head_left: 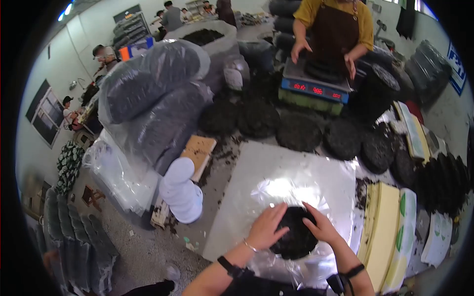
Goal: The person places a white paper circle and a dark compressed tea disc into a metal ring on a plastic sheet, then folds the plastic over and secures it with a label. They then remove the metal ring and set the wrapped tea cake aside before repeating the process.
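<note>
A round dark pressed cake (295,236) lies on a clear plastic sheet (281,182) spread over the table in front of me. My left hand (266,228) rests on the cake's left edge with fingers spread. On its right edge sits my right hand (322,226), fingers curved over the rim. Both hands press or hold the same cake from opposite sides.
Several more dark round cakes (298,132) lie in a row beyond the sheet. A person in a yellow shirt works at a blue scale (315,90) opposite. Big plastic bags (153,93) stand left, white discs (180,190) beside them, yellow-white stacks (387,224) right.
</note>
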Tool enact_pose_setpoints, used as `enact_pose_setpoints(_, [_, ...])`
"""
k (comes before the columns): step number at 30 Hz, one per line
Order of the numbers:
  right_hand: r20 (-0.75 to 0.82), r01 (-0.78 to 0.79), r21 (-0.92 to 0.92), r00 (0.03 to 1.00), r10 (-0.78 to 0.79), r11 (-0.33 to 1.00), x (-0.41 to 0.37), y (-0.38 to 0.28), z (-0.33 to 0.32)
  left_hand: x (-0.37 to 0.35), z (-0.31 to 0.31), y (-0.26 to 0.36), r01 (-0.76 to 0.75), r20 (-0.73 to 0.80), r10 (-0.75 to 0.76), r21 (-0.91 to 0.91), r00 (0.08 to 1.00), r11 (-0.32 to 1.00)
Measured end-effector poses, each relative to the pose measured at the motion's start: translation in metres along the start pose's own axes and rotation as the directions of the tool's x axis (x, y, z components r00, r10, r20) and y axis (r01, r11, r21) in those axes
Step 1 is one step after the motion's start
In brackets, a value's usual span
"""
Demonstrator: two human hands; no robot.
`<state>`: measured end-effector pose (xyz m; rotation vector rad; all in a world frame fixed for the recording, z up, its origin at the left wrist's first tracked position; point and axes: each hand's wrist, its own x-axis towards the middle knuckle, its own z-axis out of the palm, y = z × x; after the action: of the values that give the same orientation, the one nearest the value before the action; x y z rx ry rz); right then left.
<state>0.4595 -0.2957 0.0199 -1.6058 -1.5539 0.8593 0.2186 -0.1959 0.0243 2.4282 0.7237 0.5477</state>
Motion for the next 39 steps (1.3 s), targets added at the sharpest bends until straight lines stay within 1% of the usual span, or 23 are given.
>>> enact_pose_setpoints(2, [0.058,-0.109,0.125,0.993,0.103,0.986,0.002,0.001,-0.019,0.000,-0.007,0.002,-0.022,0.025,0.023,-0.035,0.999,0.999])
enact_pose_setpoints(4, [0.119,-0.118,-0.013,0.986,0.119,0.993,0.028,-0.034,-0.060,0.003,-0.013,0.005,-0.005,0.065,0.006,-0.025,0.998,1.000])
enact_pose_setpoints(6, [0.134,0.013,-0.159,0.991,0.009,0.987,0.072,-0.048,-0.099,0.006,-0.013,0.007,0.006,0.089,-0.004,-0.023,0.996,1.000])
enact_pose_setpoints(7, [0.055,0.031,-0.157,0.998,-0.022,0.987,0.094,-0.050,-0.110,0.010,-0.012,0.004,0.023,0.109,-0.021,-0.012,0.994,1.000])
enact_pose_setpoints(8, [0.014,-0.020,-0.130,1.000,0.022,0.991,0.114,-0.046,-0.119,0.018,-0.011,-0.001,0.019,0.138,-0.015,-0.028,0.990,0.999])
enact_pose_setpoints(10, [-0.080,0.080,-0.050,0.993,-0.083,0.996,0.143,-0.037,-0.124,0.015,-0.011,0.002,0.049,0.132,-0.045,-0.023,0.990,0.999])
enact_pose_setpoints(12, [-0.023,-0.009,0.084,1.000,0.011,0.996,0.149,-0.051,-0.124,0.016,-0.013,0.007,0.059,0.129,-0.056,-0.021,0.990,0.998])
enact_pose_setpoints(14, [0.031,-0.004,0.097,1.000,0.001,0.995,0.143,-0.052,-0.130,0.018,-0.017,0.012,0.057,0.151,-0.055,-0.011,0.987,0.998])
enact_pose_setpoints(16, [-0.055,-0.011,0.064,0.998,0.015,0.998,0.137,-0.051,-0.144,0.021,-0.020,0.014,0.037,0.186,-0.056,0.106,0.981,0.994])
enact_pose_setpoints(19, [-0.233,-0.002,0.047,0.972,0.013,0.999,0.116,-0.062,-0.173,0.032,-0.045,0.044,-0.026,0.030,0.024,0.048,0.999,0.998])
enact_pose_setpoints(20, [-0.258,0.001,0.017,0.966,0.003,1.000,0.107,-0.074,-0.183,0.037,-0.052,0.061,0.014,0.071,0.000,-0.204,0.997,0.979])
enact_pose_setpoints(22, [-0.300,0.021,-0.027,0.953,-0.029,0.999,0.093,-0.103,-0.190,0.044,-0.046,0.110,0.155,0.246,0.006,-0.628,0.969,0.763])
enact_pose_setpoints(24, [-0.307,0.090,-0.048,0.946,-0.100,0.995,0.078,-0.138,-0.190,0.042,-0.025,0.176,0.377,0.490,0.218,-0.831,0.844,0.408])
enact_pose_setpoints(25, [-0.310,0.124,-0.054,0.941,-0.135,0.991,0.071,-0.156,-0.187,0.031,0.001,0.199,0.463,0.537,0.392,-0.843,0.747,0.275])
enact_pose_setpoints(27, [-0.308,0.209,-0.114,0.922,-0.235,0.971,0.052,-0.179,-0.177,0.039,-0.019,0.234,0.681,0.698,0.496,-0.686,0.516,0.258])
enact_pose_setpoints(28, [-0.288,0.227,-0.183,0.918,-0.273,0.956,0.035,-0.191,-0.173,0.033,-0.006,0.241,0.707,0.614,0.602,-0.698,0.511,0.111])
enact_pose_setpoints(30, [-0.242,0.151,-0.241,0.947,-0.210,0.959,-0.009,-0.203,-0.169,0.015,-0.015,0.226,0.635,0.616,0.395,-0.766,0.682,0.098])
enact_pose_setpoints(32, [-0.151,0.093,-0.369,0.976,-0.158,0.925,-0.049,-0.186,-0.174,0.006,-0.015,0.190,0.395,0.358,0.356,-0.918,0.863,-0.035])
enact_pose_setpoints(33, [-0.154,0.084,-0.371,0.976,-0.151,0.925,-0.061,-0.173,-0.179,0.001,-0.022,0.189,0.400,0.360,0.362,-0.916,0.860,-0.040])
enact_pose_setpoints(35, [-0.090,-0.087,-0.348,0.994,0.059,0.933,-0.073,-0.143,-0.191,-0.009,-0.035,0.192,0.516,0.570,0.335,-0.822,0.750,0.243])
enact_pose_setpoints(36, [-0.102,-0.109,-0.329,0.992,0.079,0.938,-0.067,-0.134,-0.200,-0.018,-0.030,0.201,0.375,0.529,0.334,-0.823,0.780,0.428])
enact_pose_setpoints(38, [-0.283,-0.026,-0.243,0.958,-0.045,0.970,-0.036,-0.110,-0.215,-0.026,-0.025,0.196,0.083,0.398,0.385,-0.777,0.833,0.624])
enact_pose_setpoints(39, [-0.388,0.015,-0.184,0.918,-0.087,0.983,-0.014,-0.103,-0.218,-0.027,-0.024,0.184,0.029,0.335,0.339,-0.747,0.879,0.664])
